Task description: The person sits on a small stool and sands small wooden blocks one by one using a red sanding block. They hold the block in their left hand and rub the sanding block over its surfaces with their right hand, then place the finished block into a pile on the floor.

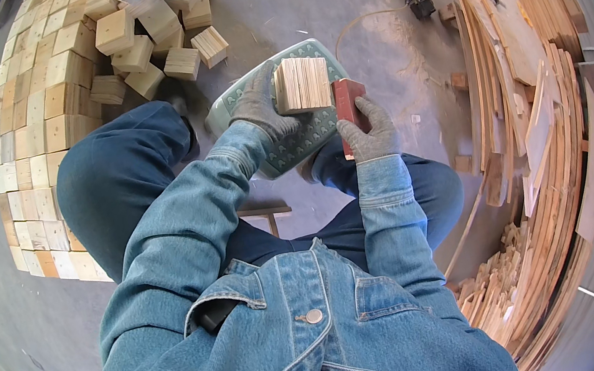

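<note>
The wooden block (302,84) is pale and chunky, roughly a cube, with thin stripes of layered wood running near to far across its upper face. It is held up near the middle of the scene, almost square-on. Just to its right is a dull red bar (349,111), long and slim, pointing near to far; whether the two touch is unclear.

No text, label, brand, number or sign can be read.
</note>
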### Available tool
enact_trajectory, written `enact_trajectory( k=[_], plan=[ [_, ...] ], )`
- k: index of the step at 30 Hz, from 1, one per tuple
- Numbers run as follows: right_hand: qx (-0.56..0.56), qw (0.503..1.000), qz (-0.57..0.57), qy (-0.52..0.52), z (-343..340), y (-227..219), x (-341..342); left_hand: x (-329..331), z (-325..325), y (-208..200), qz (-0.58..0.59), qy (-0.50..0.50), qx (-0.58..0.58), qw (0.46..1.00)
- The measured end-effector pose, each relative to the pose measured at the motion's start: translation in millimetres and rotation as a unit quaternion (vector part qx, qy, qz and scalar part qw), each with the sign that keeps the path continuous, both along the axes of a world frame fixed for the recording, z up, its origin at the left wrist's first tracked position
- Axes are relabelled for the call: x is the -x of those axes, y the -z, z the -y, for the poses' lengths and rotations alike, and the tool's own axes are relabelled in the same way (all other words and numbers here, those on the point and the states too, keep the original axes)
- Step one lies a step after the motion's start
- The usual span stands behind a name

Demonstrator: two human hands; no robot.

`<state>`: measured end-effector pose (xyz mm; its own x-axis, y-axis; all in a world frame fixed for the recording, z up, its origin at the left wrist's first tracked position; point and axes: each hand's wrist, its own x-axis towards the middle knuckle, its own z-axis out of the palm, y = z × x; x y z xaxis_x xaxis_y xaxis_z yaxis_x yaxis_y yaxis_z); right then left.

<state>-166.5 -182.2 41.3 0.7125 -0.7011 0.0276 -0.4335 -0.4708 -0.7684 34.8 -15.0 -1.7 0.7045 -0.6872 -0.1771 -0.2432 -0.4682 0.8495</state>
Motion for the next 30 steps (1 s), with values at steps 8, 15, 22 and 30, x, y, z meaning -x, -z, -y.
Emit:
enact_trajectory(
  k=[8, 15, 22, 30],
  plan=[
    [-0.024, 0.999, -0.022, 0.003, -5, 1, -8, -2, 25, 9, 0.020, 0.011, 0.009, 1.000],
    [-0.001, 0.999, -0.043, -0.008, -11, -9, -9, -4, 16, -12, -0.025, 0.025, 0.000, 0.999],
    [0.001, 0.999, -0.023, -0.039, -11, 2, 5, 7, 0, -3, 0.036, 0.021, 0.009, 0.999],
    [0.056, 0.994, -0.073, -0.065, -17, -13, 19, 21, -9, 1, 0.045, 0.031, 0.017, 0.998]
  ],
)
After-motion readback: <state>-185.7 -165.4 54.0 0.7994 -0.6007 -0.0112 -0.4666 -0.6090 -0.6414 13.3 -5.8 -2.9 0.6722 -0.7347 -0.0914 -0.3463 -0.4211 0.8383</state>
